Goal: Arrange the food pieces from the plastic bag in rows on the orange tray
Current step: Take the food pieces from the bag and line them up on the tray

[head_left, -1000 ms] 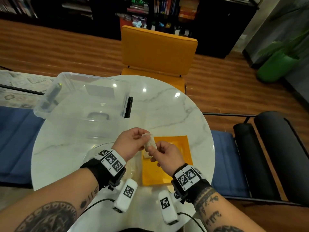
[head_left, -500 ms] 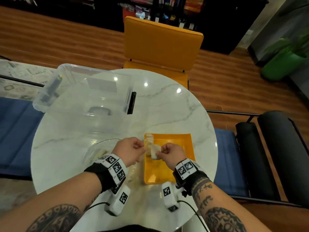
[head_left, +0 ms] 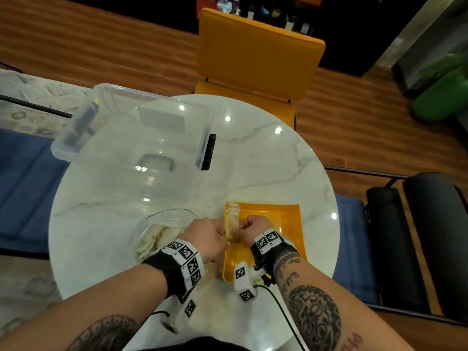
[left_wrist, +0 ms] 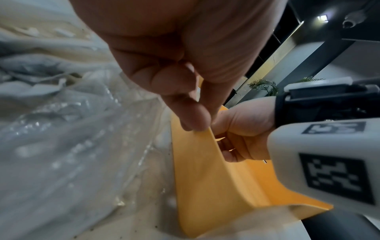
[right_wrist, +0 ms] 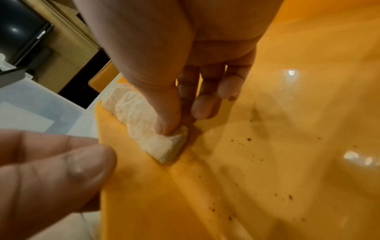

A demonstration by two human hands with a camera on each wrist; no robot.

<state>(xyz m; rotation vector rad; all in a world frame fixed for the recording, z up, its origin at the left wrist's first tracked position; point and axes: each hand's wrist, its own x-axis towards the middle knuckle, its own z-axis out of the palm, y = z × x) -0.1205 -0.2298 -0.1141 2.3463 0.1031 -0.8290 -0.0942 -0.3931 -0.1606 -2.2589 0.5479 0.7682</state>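
From the head view we see our left hand (head_left: 206, 236) and right hand (head_left: 253, 228) meeting over the left edge of the orange tray (head_left: 286, 219), which lies on the round marble counter (head_left: 266, 160). Between the two hands a row of pale food pieces (head_left: 231, 219) runs along that tray edge, away from us. Just left of the left hand, the plastic bag (head_left: 162, 231) sits open with more white pieces inside. Beyond the hands stands a clear storage bin (head_left: 141, 138), and past the counter a yellow chair (head_left: 258, 51).

In the left wrist view, the left hand's grip is closed on the raised tray rim: its fingertips (left_wrist: 193, 120) pinch the rim's thin edge. The crinkled bag lies on the side of that grip away from the tray, and the right hand rests inside the tray on the other side.

In the right wrist view, the right hand's grip is closed on the nearest food piece (right_wrist: 166, 146): its thumb presses the top, the fingers curl behind. The piece touches the tray floor at the end of the row, hard against the side wall. Dark specks dot the tray floor near the grip.
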